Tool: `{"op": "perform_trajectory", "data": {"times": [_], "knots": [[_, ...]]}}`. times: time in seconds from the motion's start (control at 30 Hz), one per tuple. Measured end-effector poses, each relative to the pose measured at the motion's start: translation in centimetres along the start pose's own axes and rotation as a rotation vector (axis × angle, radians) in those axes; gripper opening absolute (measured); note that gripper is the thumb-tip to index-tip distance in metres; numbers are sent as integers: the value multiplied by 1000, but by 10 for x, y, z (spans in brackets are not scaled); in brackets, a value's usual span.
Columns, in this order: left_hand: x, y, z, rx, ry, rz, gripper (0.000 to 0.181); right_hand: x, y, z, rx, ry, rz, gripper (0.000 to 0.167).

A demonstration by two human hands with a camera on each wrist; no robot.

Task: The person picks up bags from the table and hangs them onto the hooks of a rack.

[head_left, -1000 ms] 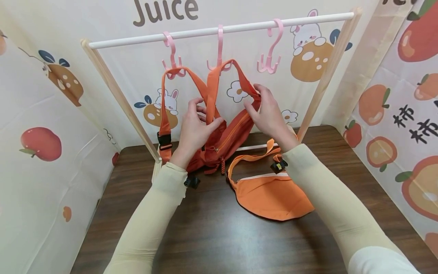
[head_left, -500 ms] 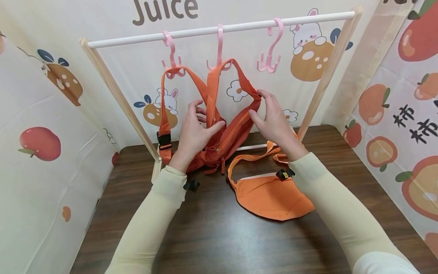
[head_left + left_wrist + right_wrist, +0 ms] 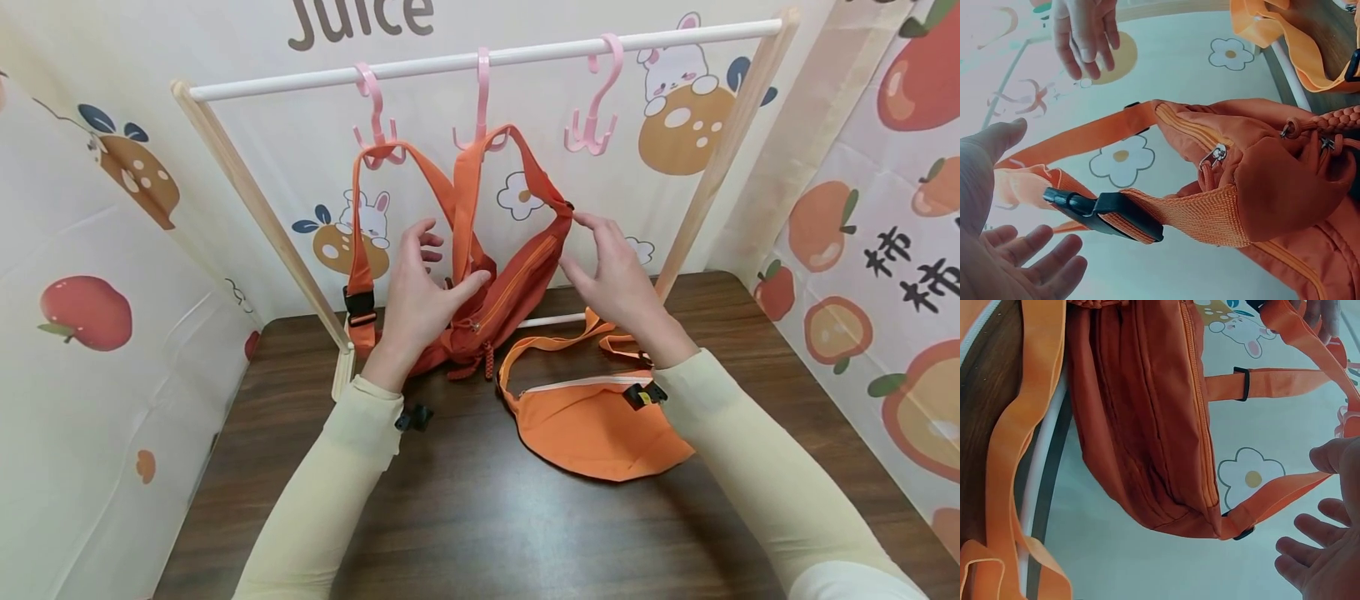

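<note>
Table (image 3: 480,533), dark brown, wood-grained. Standing on it: rack (image 3: 254,204) of pale wooden uprights, joined at the top by a white rail (image 3: 525,57). Rust-red fabric bag (image 3: 536,279), body slanting, hung within the rack by orange webbing straps (image 3: 465,208). Bright orange half-moon fabric pouch (image 3: 600,425), white-zipped, lying on the table, partly behind the right sleeve (image 3: 712,417). Left hand (image 3: 416,292), bare: grip loose, thumb and fingers apart, near the straps. Right hand (image 3: 618,271), bare: grip likewise parted, just beside the bag's right end; fingertip contact, I cannot tell. Pink plastic hooks (image 3: 590,137), three, on the rail; left and middle carry the straps. Black plastic buckle (image 3: 360,306), on the leftmost strap.
</note>
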State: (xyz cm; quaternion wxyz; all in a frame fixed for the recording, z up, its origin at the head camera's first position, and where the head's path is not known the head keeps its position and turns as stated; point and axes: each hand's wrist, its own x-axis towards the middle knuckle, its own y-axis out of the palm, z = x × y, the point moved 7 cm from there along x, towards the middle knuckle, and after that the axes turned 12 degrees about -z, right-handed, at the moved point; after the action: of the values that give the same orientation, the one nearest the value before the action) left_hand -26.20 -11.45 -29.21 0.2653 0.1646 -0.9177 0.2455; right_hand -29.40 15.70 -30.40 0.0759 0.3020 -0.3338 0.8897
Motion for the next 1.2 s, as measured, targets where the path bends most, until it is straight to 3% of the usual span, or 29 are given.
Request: {"op": "perform_trajectory", "data": {"times": [0.33, 0.67, 0.97, 1.2], "knots": [[-13, -9, -6, 80, 73, -2, 90, -14, 1, -11, -67, -10, 74, 64], [-30, -15, -13, 213, 256, -26, 89, -29, 10, -22, -156, -90, 157, 63], [-50, -21, -20, 216, 356, -57, 85, -40, 22, -41, -254, -121, 252, 58], [-66, -17, -25, 226, 408, -51, 85, -48, 34, -57, -303, -128, 309, 58]]}}
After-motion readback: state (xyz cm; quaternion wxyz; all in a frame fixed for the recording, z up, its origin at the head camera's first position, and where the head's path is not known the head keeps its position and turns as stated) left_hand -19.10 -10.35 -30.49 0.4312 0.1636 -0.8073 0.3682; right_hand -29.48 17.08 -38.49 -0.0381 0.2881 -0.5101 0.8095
